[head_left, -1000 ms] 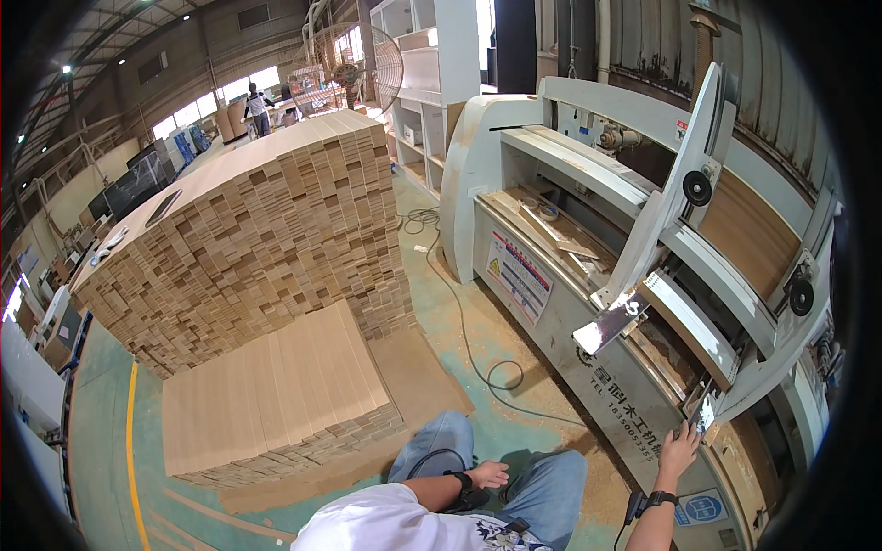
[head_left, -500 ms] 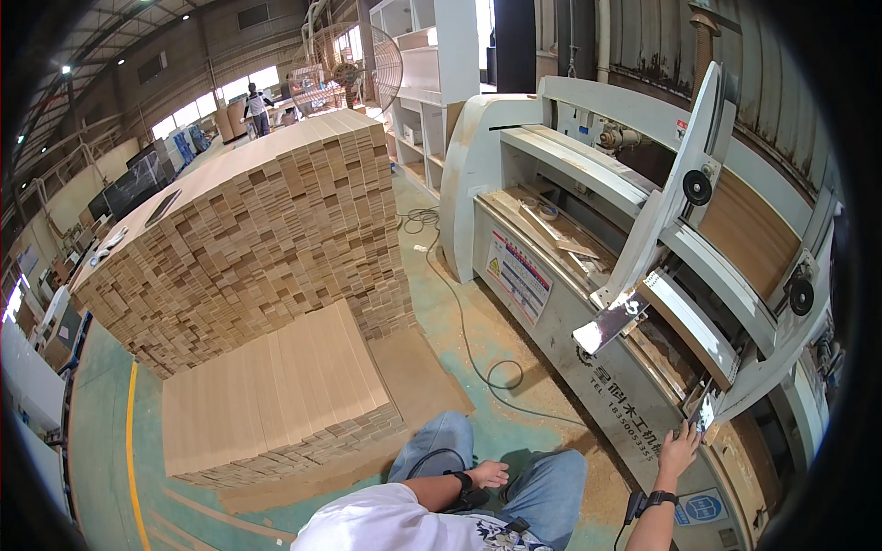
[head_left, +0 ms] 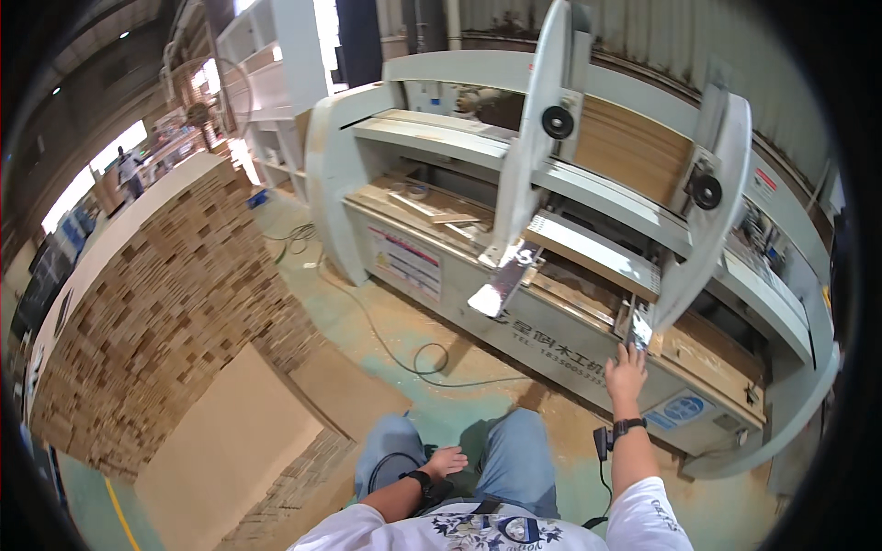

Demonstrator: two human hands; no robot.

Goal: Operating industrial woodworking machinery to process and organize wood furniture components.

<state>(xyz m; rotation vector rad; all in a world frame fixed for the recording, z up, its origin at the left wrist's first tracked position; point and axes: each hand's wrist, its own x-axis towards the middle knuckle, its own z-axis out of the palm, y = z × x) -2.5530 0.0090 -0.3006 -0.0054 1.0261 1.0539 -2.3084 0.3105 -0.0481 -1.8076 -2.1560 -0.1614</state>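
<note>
My right hand [head_left: 627, 375] reaches forward with fingers stretched out, its fingertips at the lower end of a shiny metal plate [head_left: 640, 327] on the front of a pale grey woodworking machine [head_left: 432, 303]. My left hand [head_left: 447, 461] hangs over my lap between my knees, fingers extended, with nothing seen in it. Left of the right hand, a second shiny metal plate [head_left: 501, 283] juts from the machine. Between the two plates lies a bundle of boards with a white top [head_left: 593, 250], under the machine's crossbeam. Each wrist wears a black band.
To my left stand a tall stack of brown boards [head_left: 156, 275] and a lower stack [head_left: 216, 450]. A cable [head_left: 377, 331] loops over the dusty green floor. Two upright arms with black knobs [head_left: 558, 122] rise from the machine. Farther back are a large fan [head_left: 211, 96] and a person [head_left: 129, 173].
My view has swung right, so the machine sits more centrally and the board stacks farther left. My right hand remains at the metal plate; my left stays over my lap.
</note>
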